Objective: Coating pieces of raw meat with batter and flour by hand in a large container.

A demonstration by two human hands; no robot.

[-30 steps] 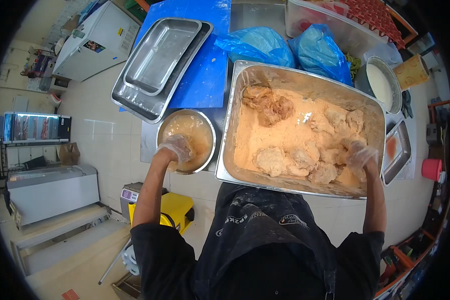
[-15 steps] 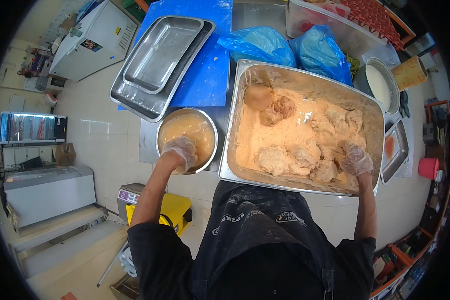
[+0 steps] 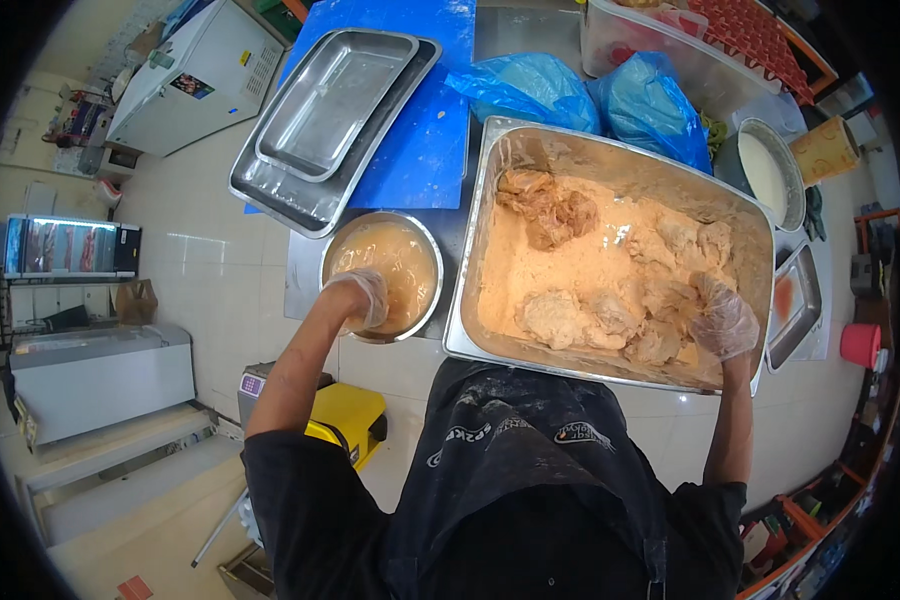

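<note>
My left hand (image 3: pixel 366 298), in a clear plastic glove, dips into a round metal bowl (image 3: pixel 438 290) of cloudy orange-brown liquid. The liquid and the glove hide its fingertips. To the right stands a deep metal tray (image 3: pixel 458 338) of pale orange flour mix (image 3: pixel 555 262). Several flour-coated chicken pieces (image 3: pixel 552 318) lie along its near and right sides. Wet, brown, uncoated chicken pieces (image 3: pixel 548 208) sit together at the far left inside it. My gloved right hand (image 3: pixel 724 322) reaches into the near right corner, its loosely extended fingers against the coated pieces and partly hidden.
Two nested shallow metal trays (image 3: pixel 325 110) lie on a blue board (image 3: pixel 410 150) at the far left. Behind the deep tray are blue plastic bags (image 3: pixel 660 110) and a clear bin (image 3: pixel 620 40). To its right stand a pot of white liquid (image 3: pixel 765 170) and a smaller tray (image 3: pixel 798 300).
The blurred piece above the tray's far left has come to rest beside the other wet one. My left hand stays at the bowl. My right hand has shifted slightly farther into the tray.
</note>
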